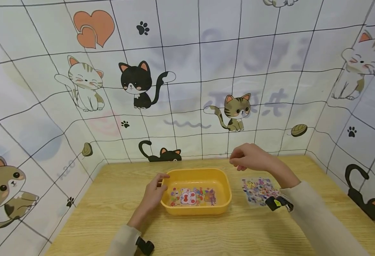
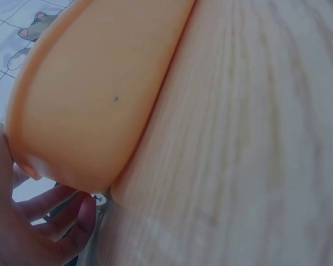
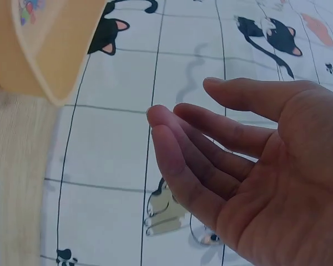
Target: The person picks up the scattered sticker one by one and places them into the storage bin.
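Observation:
A yellow plastic basin [image 1: 196, 210] sits on the wooden table, with colourful cartoon pictures [image 1: 192, 196] on its floor, a white bear-like face with a red bow among them. My left hand [image 1: 153, 192] holds the basin's left end at the rim; in the left wrist view, fingers [image 2: 50, 210] curl beside its outer wall. Raised beyond the basin's right side is my right hand [image 1: 249, 156]. Its fingers [image 3: 183, 149] bend loosely in the right wrist view, thumb apart, nothing between them. Below it lies a clear, flat piece covered in small multicoloured shapes [image 1: 260, 190].
Light wood tabletop [image 1: 117, 199] surrounds the basin. White cloth walls [image 1: 187, 89] with a black grid and cartoon cats enclose the back and both sides. Each wrist wears a black strap with a small device, such as the right wrist device [image 1: 278, 202].

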Action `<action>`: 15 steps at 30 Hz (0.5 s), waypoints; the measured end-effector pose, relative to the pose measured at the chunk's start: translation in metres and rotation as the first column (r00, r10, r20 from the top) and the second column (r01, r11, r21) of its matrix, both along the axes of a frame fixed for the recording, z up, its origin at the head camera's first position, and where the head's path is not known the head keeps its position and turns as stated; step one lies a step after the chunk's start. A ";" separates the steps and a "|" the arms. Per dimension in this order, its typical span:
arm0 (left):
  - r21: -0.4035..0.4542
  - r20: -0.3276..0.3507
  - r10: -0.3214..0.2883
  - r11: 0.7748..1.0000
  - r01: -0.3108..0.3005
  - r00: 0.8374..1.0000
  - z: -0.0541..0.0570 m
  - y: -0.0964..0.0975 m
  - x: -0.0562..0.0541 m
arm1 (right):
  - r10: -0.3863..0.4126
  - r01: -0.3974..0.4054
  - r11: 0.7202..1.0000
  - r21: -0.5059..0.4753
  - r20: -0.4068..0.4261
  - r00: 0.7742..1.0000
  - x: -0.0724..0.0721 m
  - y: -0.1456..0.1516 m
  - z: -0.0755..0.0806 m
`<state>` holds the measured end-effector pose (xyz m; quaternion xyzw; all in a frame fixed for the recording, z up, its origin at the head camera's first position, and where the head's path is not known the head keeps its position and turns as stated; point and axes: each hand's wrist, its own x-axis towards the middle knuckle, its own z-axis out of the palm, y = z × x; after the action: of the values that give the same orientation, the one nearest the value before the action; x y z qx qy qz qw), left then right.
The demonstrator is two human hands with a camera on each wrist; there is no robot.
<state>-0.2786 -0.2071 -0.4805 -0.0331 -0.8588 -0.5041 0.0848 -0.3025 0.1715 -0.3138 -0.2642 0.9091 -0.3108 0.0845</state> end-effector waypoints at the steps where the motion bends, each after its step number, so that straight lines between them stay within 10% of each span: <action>1: -0.002 0.000 -0.001 1.000 0.001 1.000 0.000 0.000 0.000 | -0.010 0.010 1.000 -0.015 0.000 1.000 0.003 0.006 -0.001; 15: 0.005 0.005 -0.013 1.000 0.012 1.000 0.001 0.000 -0.001 | -0.085 0.087 0.986 -0.143 0.020 0.996 0.012 0.078 -0.059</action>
<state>-0.2792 -0.2069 -0.4799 -0.0369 -0.8574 -0.5071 0.0795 -0.2900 0.2496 -0.3730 -0.2279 0.8943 -0.3806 0.0578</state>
